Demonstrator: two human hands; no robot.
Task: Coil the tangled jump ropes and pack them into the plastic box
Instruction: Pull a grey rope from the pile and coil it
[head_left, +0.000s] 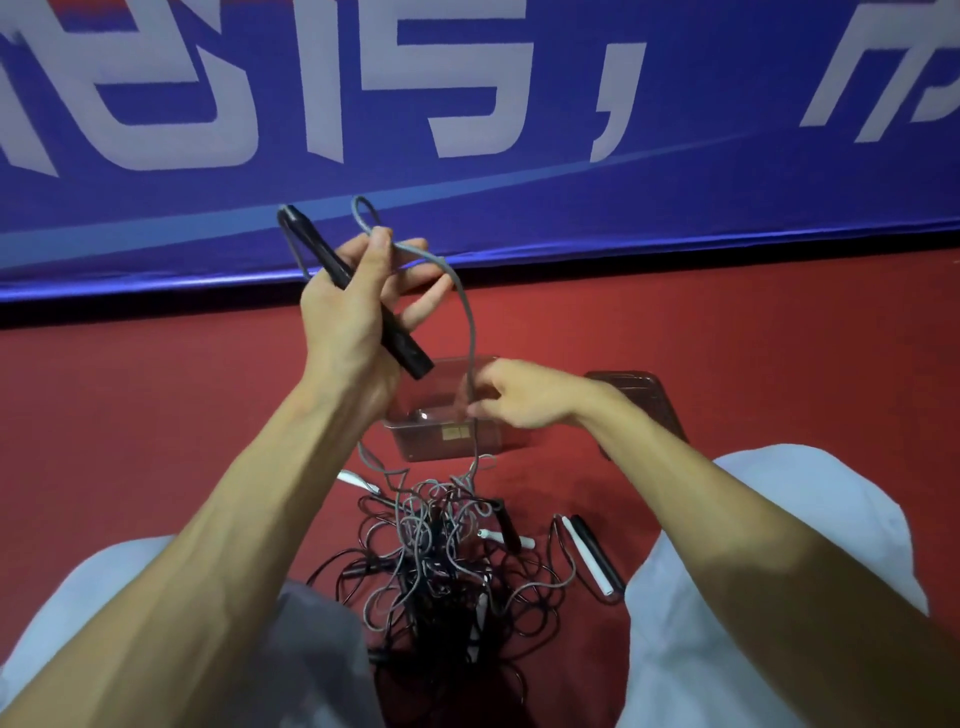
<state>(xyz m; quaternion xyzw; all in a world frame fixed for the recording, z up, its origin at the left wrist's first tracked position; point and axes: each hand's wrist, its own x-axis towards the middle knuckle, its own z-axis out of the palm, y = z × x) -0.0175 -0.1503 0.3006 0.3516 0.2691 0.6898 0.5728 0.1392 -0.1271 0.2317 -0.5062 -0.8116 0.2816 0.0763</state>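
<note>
Up high, we see the left hand gripping a black handle, the grey rope looped over its fingers. Our right hand pinches that rope just above the plastic box. Nearer us, the tangled ropes lie on the red floor between our knees. A blue banner lines the floor's far edge.

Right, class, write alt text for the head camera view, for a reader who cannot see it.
A person's left hand holds a black handle raised, a grey rope looped over its fingers, while the right hand pinches that rope lower, near a clear plastic box. More grey and black ropes lie in a tangle on the red floor between the knees.
</note>
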